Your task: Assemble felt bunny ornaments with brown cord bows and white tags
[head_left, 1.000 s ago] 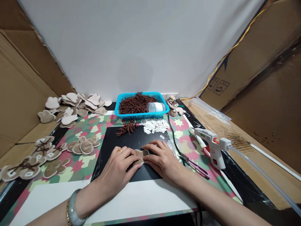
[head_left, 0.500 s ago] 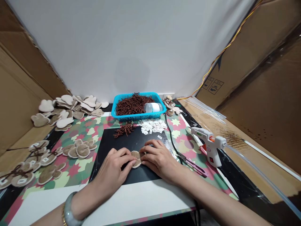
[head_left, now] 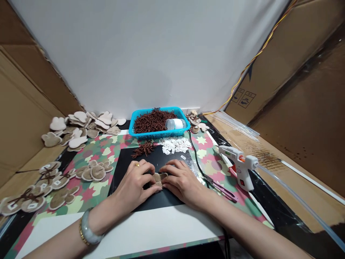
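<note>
Over the black mat (head_left: pixel 129 162), a small tan plush patch (head_left: pixel 158 178) is pinched between both hands, mostly covered by the fingers. My left hand (head_left: pixel 138 181) grips its left side with thumb and fingers. On the other side my right hand (head_left: pixel 181 181) has its fingers closed on the patch's right end. Just beyond the hands lie a small heap of brown cord bows (head_left: pixel 142 149) and a pile of white labels (head_left: pixel 175 144). One loose label (head_left: pixel 183 157) sits apart on the mat, near my right hand.
A blue basket (head_left: pixel 159 134) of brown bows and a clear jar (head_left: pixel 175 124) stands at the back. Rabbit-shaped plush pieces (head_left: pixel 81 126) are heaped back left; bow-tied ones (head_left: pixel 32 198) lie front left. A glue gun (head_left: pixel 241 163) and pink tweezers (head_left: pixel 222 189) are at right.
The tan patch, lying flatter and rounder before, now looks bent or tilted between the fingers. My left hand has shifted and its fingers have curled more. The view has turned slightly left.
</note>
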Demonstrator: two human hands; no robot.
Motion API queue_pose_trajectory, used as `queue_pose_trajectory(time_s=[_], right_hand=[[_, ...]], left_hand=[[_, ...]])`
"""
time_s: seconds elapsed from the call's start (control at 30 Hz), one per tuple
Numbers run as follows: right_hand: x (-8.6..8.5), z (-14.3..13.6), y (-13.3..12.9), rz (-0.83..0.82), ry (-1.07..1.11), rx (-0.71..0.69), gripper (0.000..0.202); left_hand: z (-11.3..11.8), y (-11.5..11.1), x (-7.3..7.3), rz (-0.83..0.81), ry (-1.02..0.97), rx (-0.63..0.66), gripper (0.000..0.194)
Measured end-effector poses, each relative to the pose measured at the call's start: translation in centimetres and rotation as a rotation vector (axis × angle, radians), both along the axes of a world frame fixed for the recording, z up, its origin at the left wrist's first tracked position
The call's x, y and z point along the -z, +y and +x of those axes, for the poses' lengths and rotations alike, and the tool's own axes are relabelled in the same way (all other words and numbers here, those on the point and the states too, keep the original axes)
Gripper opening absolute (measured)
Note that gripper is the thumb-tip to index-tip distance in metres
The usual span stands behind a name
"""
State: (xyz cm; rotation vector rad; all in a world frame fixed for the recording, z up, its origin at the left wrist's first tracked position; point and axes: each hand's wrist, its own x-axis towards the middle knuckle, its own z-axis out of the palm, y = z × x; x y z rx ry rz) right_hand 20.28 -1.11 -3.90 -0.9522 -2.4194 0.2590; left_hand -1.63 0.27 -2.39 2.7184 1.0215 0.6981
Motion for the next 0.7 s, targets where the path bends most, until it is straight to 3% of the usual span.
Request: queue_pose_trajectory(time_s=[0.7], right_hand=[[0.20, -0.45, 0.44, -0.067, 0.050, -0.019, 0.006]], left_hand=[[-0.26, -0.05, 0.66, -0.042, -0.024, -0.018, 0.020]])
